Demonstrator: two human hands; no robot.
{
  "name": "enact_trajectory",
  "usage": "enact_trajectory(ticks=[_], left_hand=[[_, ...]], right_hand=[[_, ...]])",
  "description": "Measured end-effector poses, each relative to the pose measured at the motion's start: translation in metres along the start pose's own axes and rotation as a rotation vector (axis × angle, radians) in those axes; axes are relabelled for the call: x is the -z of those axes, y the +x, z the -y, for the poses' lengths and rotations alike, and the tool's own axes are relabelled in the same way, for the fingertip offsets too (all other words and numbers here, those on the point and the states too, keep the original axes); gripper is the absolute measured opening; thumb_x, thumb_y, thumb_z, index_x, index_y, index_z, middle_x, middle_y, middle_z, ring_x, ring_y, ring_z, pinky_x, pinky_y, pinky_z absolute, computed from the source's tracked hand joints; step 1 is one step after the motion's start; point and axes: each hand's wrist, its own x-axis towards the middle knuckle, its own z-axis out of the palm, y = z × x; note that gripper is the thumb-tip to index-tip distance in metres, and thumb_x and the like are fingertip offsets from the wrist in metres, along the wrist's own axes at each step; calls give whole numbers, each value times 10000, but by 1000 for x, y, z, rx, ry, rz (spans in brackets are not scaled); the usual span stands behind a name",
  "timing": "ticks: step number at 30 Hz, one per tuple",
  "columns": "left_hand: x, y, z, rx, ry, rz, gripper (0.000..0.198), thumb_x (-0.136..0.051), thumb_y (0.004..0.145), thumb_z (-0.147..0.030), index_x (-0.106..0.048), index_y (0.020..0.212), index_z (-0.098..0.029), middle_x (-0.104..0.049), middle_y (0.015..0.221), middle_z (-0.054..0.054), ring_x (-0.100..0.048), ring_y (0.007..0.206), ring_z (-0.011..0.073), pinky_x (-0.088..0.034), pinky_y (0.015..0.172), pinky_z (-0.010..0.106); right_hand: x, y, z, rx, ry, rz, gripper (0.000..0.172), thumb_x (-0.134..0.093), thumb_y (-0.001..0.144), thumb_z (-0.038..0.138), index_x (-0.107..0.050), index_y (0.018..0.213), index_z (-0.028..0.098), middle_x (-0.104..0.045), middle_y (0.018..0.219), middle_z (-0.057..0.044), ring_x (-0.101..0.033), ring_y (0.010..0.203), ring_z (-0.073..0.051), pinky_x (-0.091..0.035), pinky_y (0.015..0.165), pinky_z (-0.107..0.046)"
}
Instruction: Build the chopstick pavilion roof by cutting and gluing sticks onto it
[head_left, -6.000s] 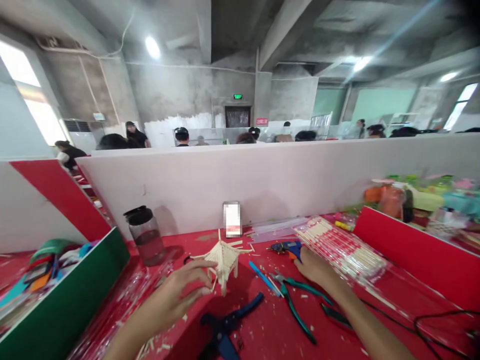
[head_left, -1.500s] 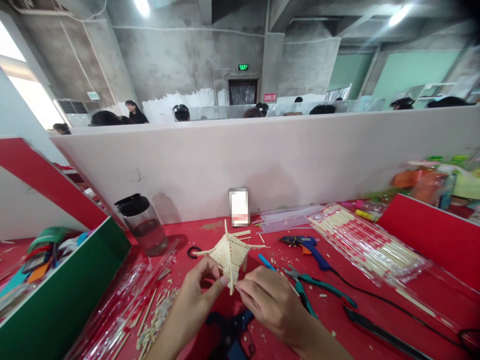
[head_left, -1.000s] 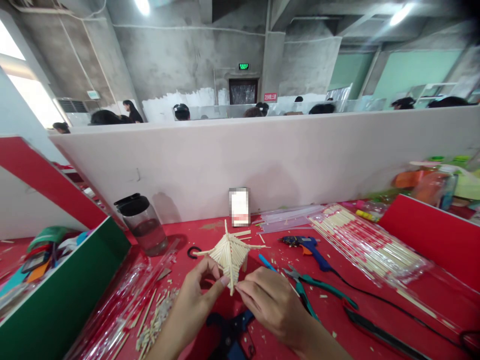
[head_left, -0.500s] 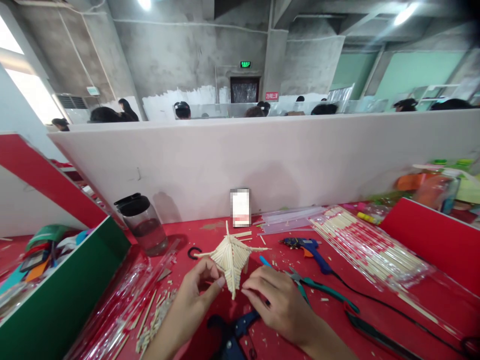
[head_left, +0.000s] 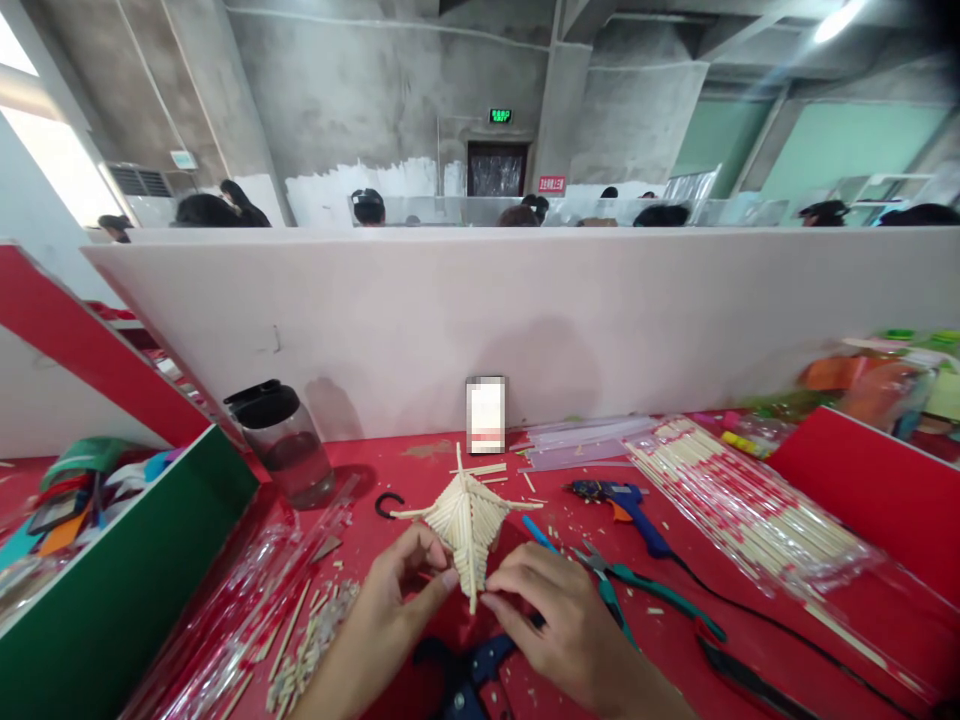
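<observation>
A pointed, roof-like model [head_left: 466, 525] of pale wooden sticks, with thin arms poking out, stands between my hands above the red tabletop [head_left: 375, 560]. My left hand [head_left: 405, 590] is closed at its lower left side, thumb and fingertips against the edge. At the lower right edge, my right hand [head_left: 551, 605] has thumb and forefinger pinched together; anything small between them is hidden. Beneath the hands lies a dark blue cutting tool [head_left: 469, 675], partly covered. Cut stick bits [head_left: 315, 640] are heaped beside my left forearm.
To the right lie a blue glue gun [head_left: 622, 505], green-handled pliers [head_left: 660, 595] and packed wooden sticks [head_left: 742, 500]. A lidded bottle [head_left: 281, 450] stands at the back left. Green [head_left: 127, 540] and red [head_left: 870, 490] panels flank the table; a white partition [head_left: 390, 320] closes the back.
The view has tilted and shifted slightly. My right fingertips have come closer to the model's lower right edge; my left hand stays at its left side.
</observation>
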Motion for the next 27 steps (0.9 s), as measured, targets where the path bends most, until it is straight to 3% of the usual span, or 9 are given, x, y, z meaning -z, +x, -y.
enact_trajectory(ticks=[7,15,21,27], left_hand=[[8,-4,7,41,10,56,267,-693,880,-430,-547,842,-210,-576,776,-14,-543,725,165,-456,690,255],[23,-2,28,131,296,182,236,-587,954,-374,-617,811,-189,-670,781,24,-607,744,196,-458,716,266],[21,0,49,132,447,197,220,-567,966,-360,-640,828,-205,-711,823,13,-643,786,207,-459,734,249],[21,1,57,118,470,178,206,-554,970,-345,-670,845,-231,-742,846,20,-670,797,222,-475,759,253]], right_hand=[[-2,-2,-3,-18,-1,71,155,-551,1020,229,-640,897,198,-681,830,-22,-629,758,-161,-477,701,-261],[-16,-23,-21,-90,-89,181,313,-494,1018,247,-563,715,207,-599,682,18,-538,598,-127,-355,560,-271],[-30,-36,-30,-126,-119,251,209,-558,966,202,-576,758,205,-627,749,18,-582,679,-127,-387,617,-267],[-36,-42,-37,-70,-188,198,237,-547,981,239,-579,748,214,-620,718,16,-579,657,-135,-377,584,-277]])
